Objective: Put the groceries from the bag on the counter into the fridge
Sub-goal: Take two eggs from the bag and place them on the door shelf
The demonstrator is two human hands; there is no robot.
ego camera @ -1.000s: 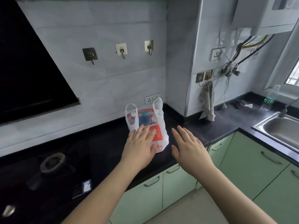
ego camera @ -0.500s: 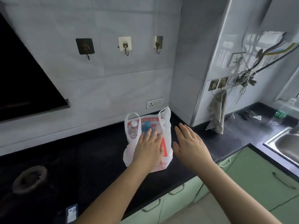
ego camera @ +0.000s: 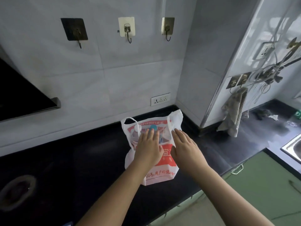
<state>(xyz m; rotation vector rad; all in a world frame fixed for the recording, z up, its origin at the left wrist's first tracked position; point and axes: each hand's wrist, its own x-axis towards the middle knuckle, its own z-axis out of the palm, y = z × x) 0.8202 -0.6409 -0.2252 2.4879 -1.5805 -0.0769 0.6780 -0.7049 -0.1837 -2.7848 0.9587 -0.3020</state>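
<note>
A white plastic carrier bag with red print (ego camera: 164,174) is seen standing on the glossy black stone table (ego camera: 84,160), near the wall corner. The left hand (ego camera: 149,148) is laid flat, fingers straight, over the bag's front; the right hand (ego camera: 187,147) is held spread beside it. A blue-capped bottle (ego camera: 153,127) and a white-capped bottle (ego camera: 136,128) are seen inside.

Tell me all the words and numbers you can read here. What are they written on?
"00万, 用户的选…" in red along the white bottom of the plastic bag, upside down to no one, partly cut off by the left hand.
White characters on the bag's red block, between that hand and the right hand: too hidden to read.
Red banner near the bag's top: too blurred.
Bottle labels inside the bag: unreadable.
Wall socket: no readable marks.
</note>
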